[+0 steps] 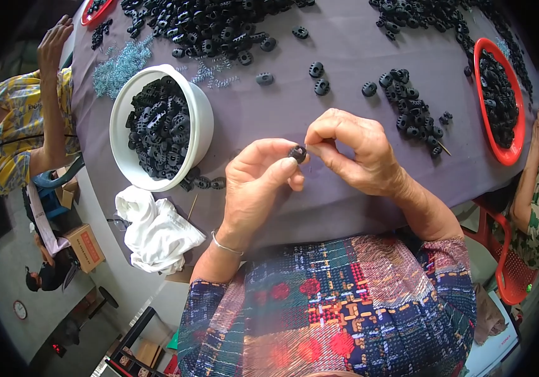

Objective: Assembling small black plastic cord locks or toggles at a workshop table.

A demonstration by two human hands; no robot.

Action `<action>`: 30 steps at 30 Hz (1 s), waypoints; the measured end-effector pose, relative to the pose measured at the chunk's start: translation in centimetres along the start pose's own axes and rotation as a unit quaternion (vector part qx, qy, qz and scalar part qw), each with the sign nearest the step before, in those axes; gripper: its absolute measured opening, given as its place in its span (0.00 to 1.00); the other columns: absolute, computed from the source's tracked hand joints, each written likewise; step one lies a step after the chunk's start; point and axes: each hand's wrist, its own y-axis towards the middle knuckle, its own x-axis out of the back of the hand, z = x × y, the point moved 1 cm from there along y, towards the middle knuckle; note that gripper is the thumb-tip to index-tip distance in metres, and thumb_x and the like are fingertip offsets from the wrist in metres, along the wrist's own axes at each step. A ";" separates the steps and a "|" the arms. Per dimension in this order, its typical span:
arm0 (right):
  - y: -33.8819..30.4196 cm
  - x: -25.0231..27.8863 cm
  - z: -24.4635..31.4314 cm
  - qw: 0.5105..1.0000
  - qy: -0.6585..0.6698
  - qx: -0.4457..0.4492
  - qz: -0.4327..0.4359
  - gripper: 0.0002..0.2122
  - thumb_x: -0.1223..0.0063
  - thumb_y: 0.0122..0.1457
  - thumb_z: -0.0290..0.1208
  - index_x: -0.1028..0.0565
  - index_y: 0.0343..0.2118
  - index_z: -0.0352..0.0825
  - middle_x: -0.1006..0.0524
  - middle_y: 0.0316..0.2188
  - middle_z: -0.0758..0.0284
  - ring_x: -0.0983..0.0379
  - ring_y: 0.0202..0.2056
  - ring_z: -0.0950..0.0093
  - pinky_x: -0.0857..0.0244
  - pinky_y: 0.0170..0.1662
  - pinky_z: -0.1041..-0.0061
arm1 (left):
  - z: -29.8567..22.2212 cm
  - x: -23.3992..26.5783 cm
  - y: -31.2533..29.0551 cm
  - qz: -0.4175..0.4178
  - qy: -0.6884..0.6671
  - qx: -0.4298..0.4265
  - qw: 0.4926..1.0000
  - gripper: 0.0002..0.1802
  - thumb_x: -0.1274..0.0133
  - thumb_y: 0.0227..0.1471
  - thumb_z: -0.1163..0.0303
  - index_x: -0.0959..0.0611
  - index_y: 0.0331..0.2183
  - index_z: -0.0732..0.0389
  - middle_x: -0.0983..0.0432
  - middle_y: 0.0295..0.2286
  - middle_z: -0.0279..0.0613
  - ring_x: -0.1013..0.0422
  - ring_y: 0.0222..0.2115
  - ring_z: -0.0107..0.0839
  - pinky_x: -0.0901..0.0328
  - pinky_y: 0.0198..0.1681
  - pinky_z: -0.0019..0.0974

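Observation:
My left hand [255,173] pinches a small round black cord lock [297,152] between thumb and fingertips, just above the table near its front edge. My right hand [358,151] is closed in a pinch beside it, fingertips almost touching the piece. Whatever lies between those fingertips is too small to make out. Past my right hand lies a cluster of black cord locks [412,112], with a thin stick [445,148] at its near end. Single cord locks [316,69] are scattered ahead of my hands.
To the left stands a white tub [201,129] full of black parts, a white cloth [156,229] near it. Small metal springs [121,66] lie behind the tub. A big black heap [209,25] covers the far side. A red basin [517,141] sits right; other people sit at both sides.

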 end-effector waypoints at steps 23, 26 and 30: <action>0.0 0.4 0.7 0.996 0.081 -0.024 0.029 0.08 0.48 0.47 0.10 0.28 0.31 0.29 0.27 0.28 0.65 0.30 0.29 0.76 0.35 0.31 0.80 | 0.1 0.3 0.1 0.030 -0.088 0.035 0.995 0.10 0.48 0.53 0.79 0.23 0.40 0.65 0.24 0.32 0.42 0.27 0.25 0.27 0.29 0.29 0.30; -0.4 0.3 0.8 0.983 0.141 -0.109 0.039 0.05 0.50 0.52 0.12 0.28 0.31 0.29 0.28 0.29 0.69 0.33 0.30 0.82 0.38 0.32 0.84 | 0.3 0.2 0.0 0.025 -0.068 0.014 0.997 0.11 0.48 0.53 0.79 0.23 0.41 0.65 0.24 0.32 0.42 0.27 0.26 0.27 0.29 0.29 0.29; -0.7 0.1 0.7 0.956 0.193 -0.217 0.030 0.04 0.52 0.56 0.15 0.28 0.33 0.28 0.31 0.31 0.72 0.34 0.32 0.86 0.39 0.33 0.87 | 0.3 0.0 0.1 -0.012 0.041 -0.028 0.999 0.13 0.46 0.51 0.81 0.25 0.41 0.66 0.24 0.32 0.42 0.27 0.26 0.26 0.29 0.29 0.29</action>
